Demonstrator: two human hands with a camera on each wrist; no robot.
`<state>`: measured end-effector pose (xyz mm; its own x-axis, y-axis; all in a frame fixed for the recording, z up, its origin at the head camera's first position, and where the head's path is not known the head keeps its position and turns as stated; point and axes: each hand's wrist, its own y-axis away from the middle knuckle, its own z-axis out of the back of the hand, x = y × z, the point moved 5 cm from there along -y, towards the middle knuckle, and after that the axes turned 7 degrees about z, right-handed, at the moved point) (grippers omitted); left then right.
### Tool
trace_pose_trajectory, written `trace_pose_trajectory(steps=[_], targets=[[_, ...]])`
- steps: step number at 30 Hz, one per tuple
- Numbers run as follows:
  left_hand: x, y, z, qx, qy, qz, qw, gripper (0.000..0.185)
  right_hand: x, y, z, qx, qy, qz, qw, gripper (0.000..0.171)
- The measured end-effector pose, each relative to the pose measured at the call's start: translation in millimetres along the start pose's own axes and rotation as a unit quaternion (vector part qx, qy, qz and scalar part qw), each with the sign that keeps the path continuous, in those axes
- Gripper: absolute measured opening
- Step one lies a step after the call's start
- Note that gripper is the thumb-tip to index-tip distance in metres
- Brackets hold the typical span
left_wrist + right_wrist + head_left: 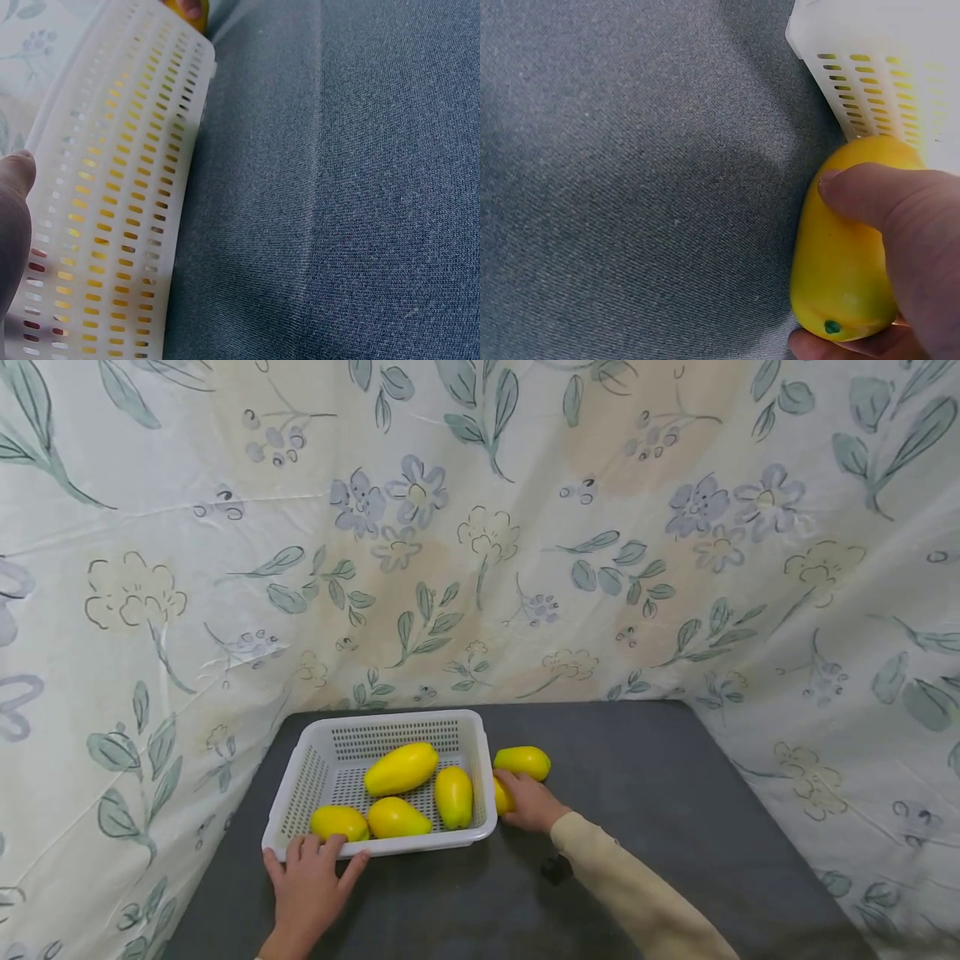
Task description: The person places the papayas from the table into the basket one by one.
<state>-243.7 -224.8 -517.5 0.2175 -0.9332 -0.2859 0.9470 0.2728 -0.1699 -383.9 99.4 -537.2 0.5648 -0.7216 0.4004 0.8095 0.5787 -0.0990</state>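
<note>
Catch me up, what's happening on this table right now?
A person is working yellow fruits and a white perforated basket on a dark grey cloth table. The left hand rests on the basket's near rim. The right hand grips one yellow fruit on the table just outside the basket's right wall. Four fruits lie inside; another fruit sits on the table beside the basket.

Your surface point(675, 793) is covered in dark grey fabric. On it sits a white slotted basket point(315, 756), with two yellow fruits point(522, 762) lying just beside its right wall.
</note>
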Motion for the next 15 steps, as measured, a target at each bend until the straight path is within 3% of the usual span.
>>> trace_pose_trajectory(steps=[15], targets=[[-1.0, -1.0, -0.2, 0.005, -0.009, 0.006, 0.9999, 0.054, 0.4, 0.5, 6.6, 0.014, 0.005, 0.007, 1.000, 0.070]])
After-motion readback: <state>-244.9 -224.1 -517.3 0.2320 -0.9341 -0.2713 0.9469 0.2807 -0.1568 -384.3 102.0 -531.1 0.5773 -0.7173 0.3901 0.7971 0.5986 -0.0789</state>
